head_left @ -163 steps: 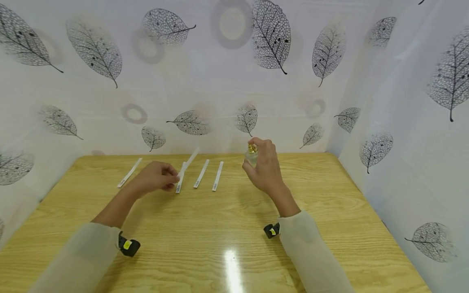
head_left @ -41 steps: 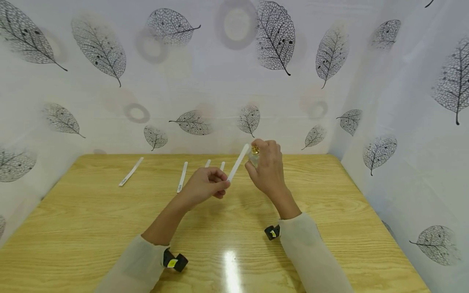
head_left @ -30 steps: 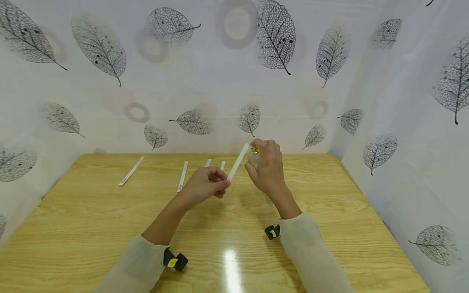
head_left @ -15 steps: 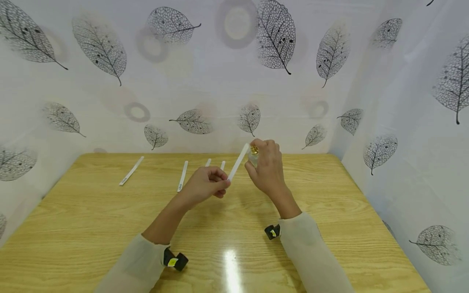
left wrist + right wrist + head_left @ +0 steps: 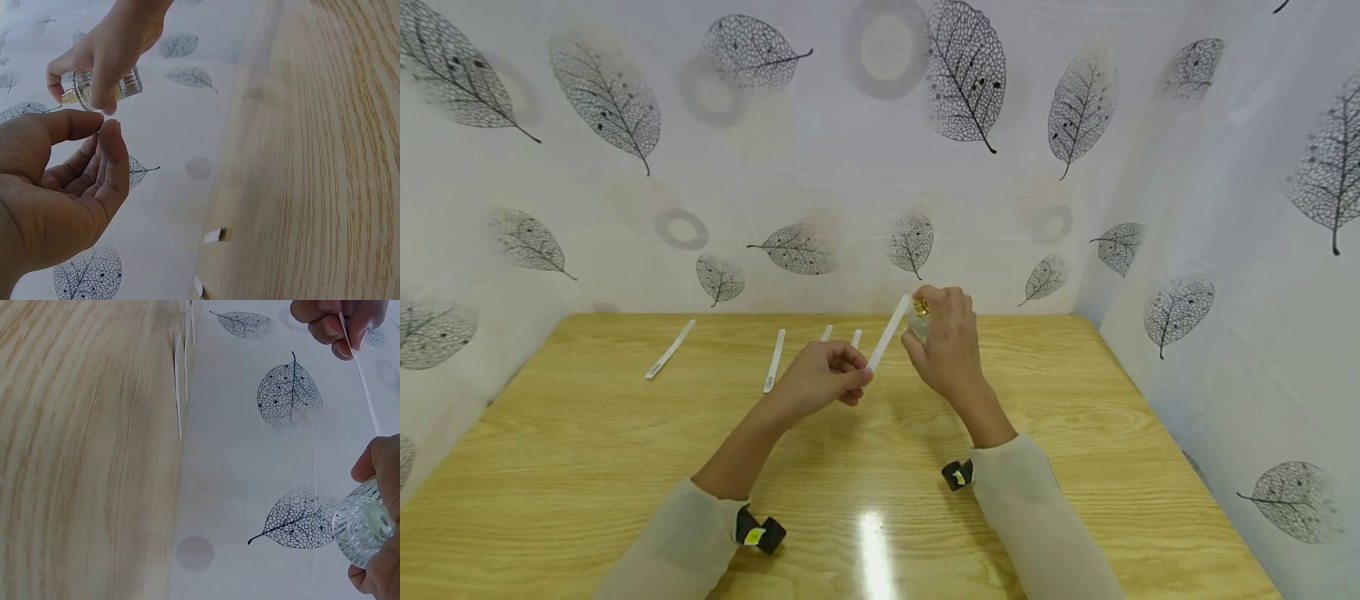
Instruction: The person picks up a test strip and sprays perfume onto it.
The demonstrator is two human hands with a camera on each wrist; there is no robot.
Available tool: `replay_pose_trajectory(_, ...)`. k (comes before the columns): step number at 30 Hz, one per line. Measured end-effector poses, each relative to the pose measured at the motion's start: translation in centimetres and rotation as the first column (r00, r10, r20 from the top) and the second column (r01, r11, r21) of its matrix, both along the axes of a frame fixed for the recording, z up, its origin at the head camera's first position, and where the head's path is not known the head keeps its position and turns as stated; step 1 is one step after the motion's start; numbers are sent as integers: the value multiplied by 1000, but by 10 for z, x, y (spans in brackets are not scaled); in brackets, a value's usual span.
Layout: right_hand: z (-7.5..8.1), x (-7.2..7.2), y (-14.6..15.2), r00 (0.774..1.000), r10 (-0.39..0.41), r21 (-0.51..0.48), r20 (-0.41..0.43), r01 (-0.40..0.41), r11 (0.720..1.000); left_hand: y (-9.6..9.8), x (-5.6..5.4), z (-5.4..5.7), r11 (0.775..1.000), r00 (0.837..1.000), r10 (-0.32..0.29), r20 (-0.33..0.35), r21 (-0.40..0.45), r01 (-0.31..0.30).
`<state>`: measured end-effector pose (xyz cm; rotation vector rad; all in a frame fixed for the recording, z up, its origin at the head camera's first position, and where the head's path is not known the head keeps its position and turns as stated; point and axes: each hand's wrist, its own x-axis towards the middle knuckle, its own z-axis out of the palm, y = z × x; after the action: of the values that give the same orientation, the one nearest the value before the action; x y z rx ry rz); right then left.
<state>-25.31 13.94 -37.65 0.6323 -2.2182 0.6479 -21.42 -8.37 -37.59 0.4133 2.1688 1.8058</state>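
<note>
My left hand (image 5: pixel 857 377) pinches the lower end of a white paper strip (image 5: pixel 887 332) between thumb and fingers. The strip slants up to the right, and its top end reaches the gold spray head of a small clear glass bottle (image 5: pixel 917 315). My right hand (image 5: pixel 934 333) grips that bottle above the table, one finger on top of the sprayer. The right wrist view shows the bottle's round glass base (image 5: pixel 364 528) and the strip (image 5: pixel 360 372) held by the left fingers (image 5: pixel 331 319). In the left wrist view the bottle (image 5: pixel 119 87) sits just beyond my left fingertips (image 5: pixel 107 128).
Several more white strips lie on the wooden table (image 5: pixel 1075 417) near its far edge: one at the left (image 5: pixel 670 350), one (image 5: pixel 773 361) further in, two (image 5: pixel 855 337) partly behind my left hand. Leaf-printed white curtain (image 5: pixel 1225 208) closes the back and sides.
Since 5.4 s ago my left hand has carried a strip from the row rightward to the bottle's sprayer. Over the last second both hands have held still.
</note>
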Motion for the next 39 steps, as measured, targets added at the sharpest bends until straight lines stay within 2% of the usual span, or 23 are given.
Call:
replay_pose_trajectory(17, 2, 1, 1, 1000, -9, -14, 18, 9, 1000, 0, -1, -1, 1000, 1000, 5, 1, -6, -5)
replay_pose_trajectory(24, 2, 1, 2, 1000, -3, -21, 12, 3, 1000, -3, -1, 1, 999, 999, 34, 4, -23, -33)
replay_pose_trajectory(31, 3, 1, 2, 1000, 0, -23, 21, 0, 1000, -9, -5, 1, 999, 999, 39, -3, -11, -39)
replay_pose_trajectory(39, 2, 0, 1, 1000, 3, -24, 17, -3, 1000, -20, -10, 2, 997, 997, 73, -13, -1, -73)
